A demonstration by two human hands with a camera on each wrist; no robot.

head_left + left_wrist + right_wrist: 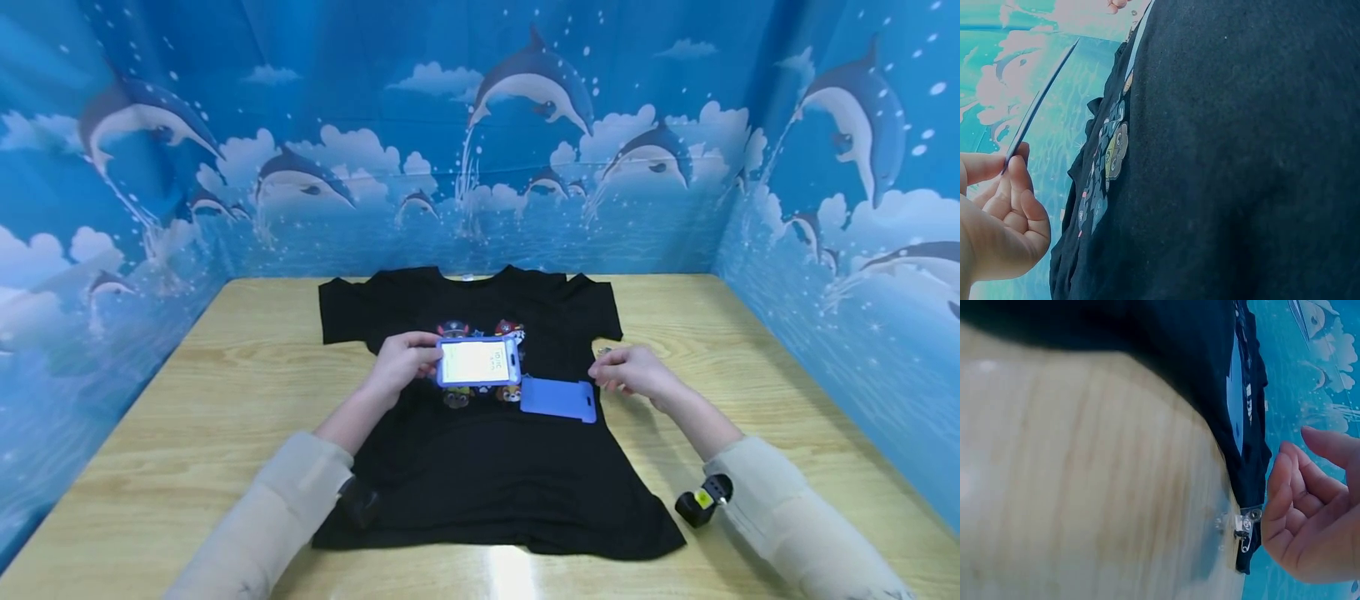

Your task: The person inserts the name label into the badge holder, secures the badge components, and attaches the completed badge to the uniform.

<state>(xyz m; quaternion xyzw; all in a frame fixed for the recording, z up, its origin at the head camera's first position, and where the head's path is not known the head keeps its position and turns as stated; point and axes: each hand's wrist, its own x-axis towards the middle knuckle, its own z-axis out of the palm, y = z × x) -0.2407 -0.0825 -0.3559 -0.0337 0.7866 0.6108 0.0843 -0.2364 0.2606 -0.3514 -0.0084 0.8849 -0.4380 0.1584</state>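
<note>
My left hand (405, 364) pinches the left end of a blue badge holder (440, 377) with a white printed card (471, 362) in it. The holder is raised over a black T-shirt (480, 483); in the left wrist view the badge holder (1040, 103) appears edge-on between thumb and fingers. A flat blue cover piece (557, 398) with a slot at one end lies on the shirt. Just right of that piece hovers my right hand (637, 373), fingers loosely curled with nothing between them. Below it in the right wrist view is a clear strap clip (1246, 526) with metal parts.
The shirt is spread flat on a light wooden table (247, 400), its collar away from me. Cartoon faces (456, 397) are printed on its chest. A blue dolphin-patterned curtain (360, 158) walls in the table at the back and both sides.
</note>
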